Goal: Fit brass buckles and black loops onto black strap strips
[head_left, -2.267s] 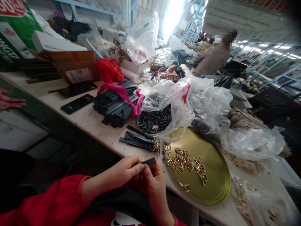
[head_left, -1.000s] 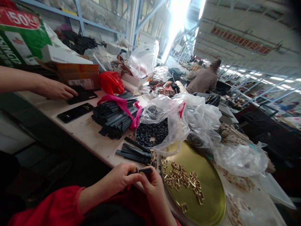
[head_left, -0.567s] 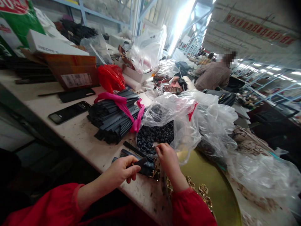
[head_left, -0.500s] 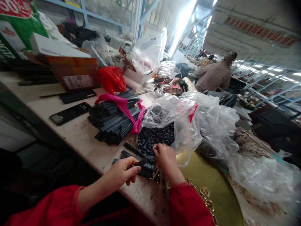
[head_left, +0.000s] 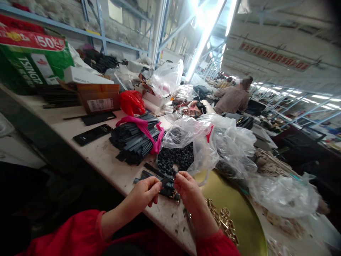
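My left hand (head_left: pixel 146 192) is closed on a short black strap (head_left: pixel 165 180), whose end pokes out past the thumb. Close beside it, my right hand (head_left: pixel 188 186) pinches a small black loop (head_left: pixel 174 172) between thumb and fingertips. Just beyond the hands lies a heap of small black loops (head_left: pixel 176 156) in an opened clear plastic bag (head_left: pixel 206 156). Under the hands, black straps with gold metal fittings (head_left: pixel 174 195) lie on the table, partly hidden. A bundle of black strips (head_left: pixel 133 142) tied with a pink band (head_left: pixel 138 123) rests to the left of the loops.
A round gold tray (head_left: pixel 243 206) with gold buckles (head_left: pixel 226 222) stands at the right, near my right forearm. Further left are a black phone (head_left: pixel 92 134), a cardboard box (head_left: pixel 98 97) and a red plastic bag (head_left: pixel 132 102). A person (head_left: pixel 233 96) works farther back.
My right hand has drawn back from the heap of loops toward the strap, with a black loop now visible in its fingertips. The camera view has shifted and tilted slightly.
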{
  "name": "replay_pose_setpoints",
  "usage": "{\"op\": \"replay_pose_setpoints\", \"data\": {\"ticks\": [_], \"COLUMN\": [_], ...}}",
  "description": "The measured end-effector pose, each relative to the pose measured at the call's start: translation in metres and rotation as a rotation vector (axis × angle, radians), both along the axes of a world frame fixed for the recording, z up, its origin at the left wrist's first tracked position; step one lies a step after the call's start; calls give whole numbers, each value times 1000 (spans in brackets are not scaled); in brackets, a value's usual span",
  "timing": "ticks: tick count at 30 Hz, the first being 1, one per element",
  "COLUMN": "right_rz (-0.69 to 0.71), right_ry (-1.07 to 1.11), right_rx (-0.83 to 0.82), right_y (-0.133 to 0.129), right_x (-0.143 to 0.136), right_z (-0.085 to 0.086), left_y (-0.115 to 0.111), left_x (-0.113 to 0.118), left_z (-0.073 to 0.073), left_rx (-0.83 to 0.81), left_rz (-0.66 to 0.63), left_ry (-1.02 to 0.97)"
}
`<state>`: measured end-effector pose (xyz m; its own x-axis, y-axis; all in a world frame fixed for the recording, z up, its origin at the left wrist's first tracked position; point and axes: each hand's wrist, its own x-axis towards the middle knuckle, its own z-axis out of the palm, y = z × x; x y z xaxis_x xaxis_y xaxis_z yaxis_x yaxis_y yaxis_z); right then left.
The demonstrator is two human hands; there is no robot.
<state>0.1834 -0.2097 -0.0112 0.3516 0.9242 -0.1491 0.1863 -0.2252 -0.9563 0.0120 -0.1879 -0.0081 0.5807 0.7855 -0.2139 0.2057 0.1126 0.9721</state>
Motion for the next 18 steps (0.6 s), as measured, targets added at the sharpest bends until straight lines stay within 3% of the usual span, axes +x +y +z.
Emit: {"op": "replay_pose_setpoints", "data": {"ticks": [4, 7, 10, 13, 18], "right_rz": [-98, -217, -226, -165, -129], "right_ry": [761, 1024, 1030, 843, 453], "right_rx": [99, 127, 175, 187, 194], "right_y": [-37, -49, -58, -68, -83], "right_x": [-35, -48, -57, -62, -57], "right_z": [7, 7, 0, -7, -13], "left_y": [-16, -25, -33, -39, -40], "left_x": [-1, -5, -9, -13, -22], "left_z": [8, 7, 6, 7, 16], "left_rx": [65, 127, 188, 208, 175], "left_rz": [-24, -10, 12, 1, -212], "left_ry": [-11, 0, 30, 80, 194]}}
